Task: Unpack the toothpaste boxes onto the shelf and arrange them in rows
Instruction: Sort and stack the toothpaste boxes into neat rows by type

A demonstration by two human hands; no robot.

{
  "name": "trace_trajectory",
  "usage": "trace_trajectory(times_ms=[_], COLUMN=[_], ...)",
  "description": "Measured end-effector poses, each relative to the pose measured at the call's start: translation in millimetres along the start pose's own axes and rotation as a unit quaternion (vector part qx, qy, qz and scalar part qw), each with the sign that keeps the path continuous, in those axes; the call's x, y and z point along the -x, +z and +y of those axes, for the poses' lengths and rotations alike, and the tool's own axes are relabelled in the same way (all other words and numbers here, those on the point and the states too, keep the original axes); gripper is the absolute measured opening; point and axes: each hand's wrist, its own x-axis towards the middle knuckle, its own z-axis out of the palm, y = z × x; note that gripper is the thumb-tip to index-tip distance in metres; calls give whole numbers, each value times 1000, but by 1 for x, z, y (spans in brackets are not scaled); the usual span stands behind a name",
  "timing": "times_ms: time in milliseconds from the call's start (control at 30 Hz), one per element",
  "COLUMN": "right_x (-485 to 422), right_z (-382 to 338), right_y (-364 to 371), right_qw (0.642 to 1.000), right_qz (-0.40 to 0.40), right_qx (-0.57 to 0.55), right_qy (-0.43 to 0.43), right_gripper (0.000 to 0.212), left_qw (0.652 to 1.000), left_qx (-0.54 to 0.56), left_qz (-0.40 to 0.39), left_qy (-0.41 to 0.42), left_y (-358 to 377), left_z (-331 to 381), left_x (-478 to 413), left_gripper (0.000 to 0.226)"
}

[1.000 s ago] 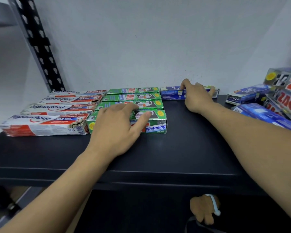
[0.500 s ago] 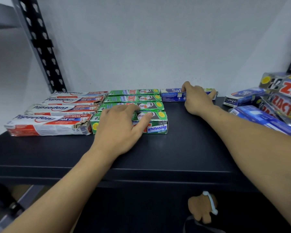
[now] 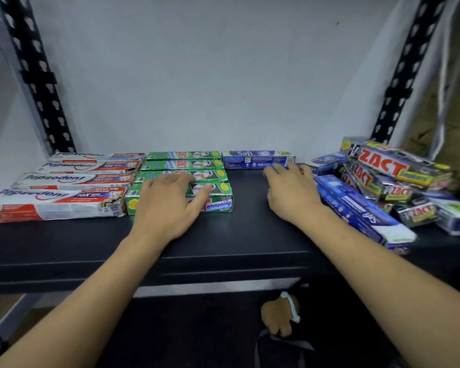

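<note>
Right hand [image 3: 292, 197] has left the Safi box [image 3: 255, 158], fingers loose and empty, likely bound for the pile [image 3: 383, 176]; left hand [image 3: 168, 205] lies flat, steadying the green row [image 3: 210, 166].

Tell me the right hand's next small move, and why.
Probably take the long blue Safi box beside the right hand from the pile and lay it before the lone Safi box at the back: that row has one box, while the Pepsodent row and the green row hold four.

White wall [image 3: 223, 75] w/ black slotted uprights [image 3: 37, 75], brown plush [image 3: 276, 313] at bottom.
</note>
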Motion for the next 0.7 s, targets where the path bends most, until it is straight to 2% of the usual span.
trace_trajectory(times_ms=[100, 333, 400, 533, 700], right_x=[33, 100, 120, 141, 148], right_z=[15, 64, 69, 69, 66], right_y=[-25, -79, -81, -80, -76], right_qw=[999, 989, 987, 980, 974], right_qz=[14, -15, -20, -25, 18], right_qx=[28, -2, -23, -92, -167], right_qy=[27, 146, 159, 175, 155], right_gripper=[45, 36, 37, 55, 47], left_qw=[1000, 1000, 1000, 1000, 1000], left_qx=[-2, 2, -1, -8, -8], left_qz=[0, 3, 5, 6, 9], left_qy=[-1, 5, 6, 11, 15], left_y=[0, 0, 1, 3, 4], left_z=[0, -2, -2, -5, -5], left_x=[0, 0, 0, -1, -1], left_gripper=[70, 74, 74, 74, 73])
